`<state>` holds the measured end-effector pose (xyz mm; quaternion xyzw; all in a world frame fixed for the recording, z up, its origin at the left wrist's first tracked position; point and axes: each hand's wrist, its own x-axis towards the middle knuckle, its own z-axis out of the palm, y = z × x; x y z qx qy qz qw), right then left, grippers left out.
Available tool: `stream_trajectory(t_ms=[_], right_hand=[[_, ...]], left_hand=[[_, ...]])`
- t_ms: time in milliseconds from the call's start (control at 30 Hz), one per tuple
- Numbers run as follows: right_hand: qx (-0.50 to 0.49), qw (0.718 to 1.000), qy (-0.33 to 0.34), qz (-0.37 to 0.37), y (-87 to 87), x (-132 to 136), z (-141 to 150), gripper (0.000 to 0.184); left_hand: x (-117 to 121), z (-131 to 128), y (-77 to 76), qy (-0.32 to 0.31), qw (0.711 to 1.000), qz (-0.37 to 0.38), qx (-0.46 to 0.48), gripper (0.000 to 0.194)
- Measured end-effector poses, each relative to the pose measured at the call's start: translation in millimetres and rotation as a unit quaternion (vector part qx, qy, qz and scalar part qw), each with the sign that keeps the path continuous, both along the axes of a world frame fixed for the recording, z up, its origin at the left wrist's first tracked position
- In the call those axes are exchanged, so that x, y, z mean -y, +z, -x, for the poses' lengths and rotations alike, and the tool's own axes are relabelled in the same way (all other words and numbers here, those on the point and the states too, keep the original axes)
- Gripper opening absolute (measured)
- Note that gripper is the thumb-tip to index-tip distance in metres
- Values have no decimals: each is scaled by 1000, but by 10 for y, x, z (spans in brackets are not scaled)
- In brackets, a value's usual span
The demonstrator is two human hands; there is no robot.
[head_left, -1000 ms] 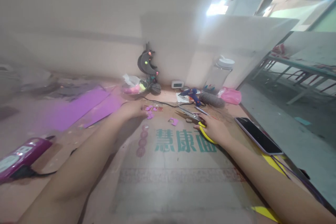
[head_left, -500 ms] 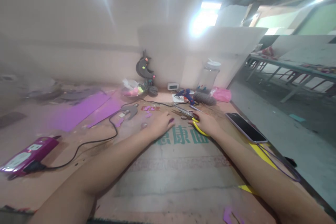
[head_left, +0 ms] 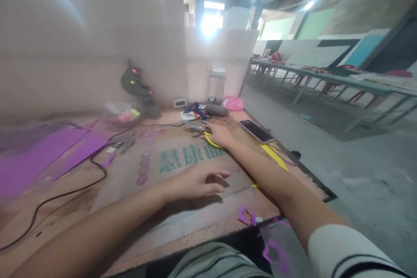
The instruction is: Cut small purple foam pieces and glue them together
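My right hand (head_left: pixel 219 134) is closed on the yellow handles of a pair of scissors (head_left: pixel 212 140); their metal blades point left and rest low over the table. My left hand (head_left: pixel 200 180) hovers with fingers apart and nothing in them, above a cardboard sheet (head_left: pixel 169 195) with green printed characters. Near the table's front edge lies a cut purple scrap (head_left: pixel 241 215). Another purple scrap (head_left: pixel 267 252) shows beyond that edge, lower down. Small purple pieces (head_left: pixel 148 137) sit blurred at the far left of the cardboard.
Purple sheets (head_left: pixel 35 160) and a black cable (head_left: pixel 61 192) are at left. Along the back stand a dark moon-shaped ornament (head_left: pixel 128 82), a small white clock (head_left: pixel 180 103), a blue glue gun (head_left: pixel 195 109) and a clear bottle (head_left: pixel 216 87). A phone (head_left: pixel 256 131) lies at right.
My left hand has moved from the small purple pieces toward me and right, near the front of the cardboard. My right hand stays on the scissors. The view has swung right.
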<state>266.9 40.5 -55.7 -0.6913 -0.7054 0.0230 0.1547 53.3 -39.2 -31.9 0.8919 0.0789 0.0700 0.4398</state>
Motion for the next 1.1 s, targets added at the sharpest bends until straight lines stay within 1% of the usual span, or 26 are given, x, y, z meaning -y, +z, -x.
stream_trajectory(t_ms=[33, 100, 133, 167, 200, 233, 300, 333, 367, 400, 433, 467, 500, 567, 633, 700, 733, 767, 833, 900, 1000, 1033, 1100], right_hand=[[0, 1000, -2, 2, -6, -9, 4, 59], [2, 1000, -6, 5, -24, -28, 16, 59], [3, 1000, -7, 5, -33, -34, 21, 60], [5, 1000, -6, 5, -41, -38, 25, 60], [7, 1000, -4, 5, -46, -37, 27, 60], [9, 1000, 1, 6, -46, -33, 26, 60], [15, 1000, 17, 8, -29, -10, 12, 60], [19, 999, 29, 10, -10, 7, 0, 61], [22, 999, 45, 14, 14, 27, -13, 61], [26, 998, 62, 19, 43, 50, -24, 61], [31, 996, 81, 25, 74, 77, -31, 59], [36, 994, 99, 31, 106, 106, -29, 57], [41, 992, 112, 37, 136, 139, -18, 54], [52, 990, 122, 45, 189, 213, 36, 49], [63, 989, 122, 49, 236, 302, 108, 50], [74, 988, 122, 53, 288, 400, 140, 50], [80, 988, 118, 53, 319, 450, 118, 48], [85, 989, 110, 51, 352, 501, 61, 45], [97, 992, 71, 40, 414, 600, -164, 37], [111, 994, -5, 22, 440, 688, -504, 40], [128, 982, -140, 21, 374, 773, -1041, 66], [129, 977, -166, 28, 329, 785, -1184, 67], [130, 973, -190, 33, 233, 792, -1390, 60]], left_hand=[[17, -71, -46, -27, 997, -67, 14, 43], [61, -236, -144, -97, 979, -177, 29, 51], [93, -317, -187, -118, 969, -213, 30, 51], [131, -390, -221, -137, 965, -223, 31, 45], [172, -448, -243, -153, 967, -202, 31, 35], [215, -488, -253, -161, 974, -154, 32, 27], [288, -511, -239, -152, 988, -9, 31, 23], [312, -499, -220, -147, 987, 54, 27, 24], [322, -475, -198, -146, 984, 100, 21, 26], [314, -447, -177, -139, 983, 123, 17, 28], [285, -416, -160, -126, 984, 122, 17, 31], [232, -385, -149, -100, 990, 99, 22, 32], [157, -354, -146, -63, 996, 59, 28, 31], [-52, -281, -163, 29, 998, -58, 27, 29], [-300, -175, -207, 98, 982, -163, 3, 29], [-535, -38, -270, 129, 961, -244, -18, 27], [-635, 35, -306, 142, 951, -273, -29, 26], [-717, 105, -343, 163, 943, -289, -32, 26], [-829, 214, -411, 207, 937, -281, -31, 25], [-878, 271, -463, 224, 934, -277, -33, 26], [-887, 271, -507, 224, 934, -277, -43, 28], [-886, 261, -515, 223, 935, -273, -47, 28], [-891, 245, -526, 222, 938, -261, -51, 27]])
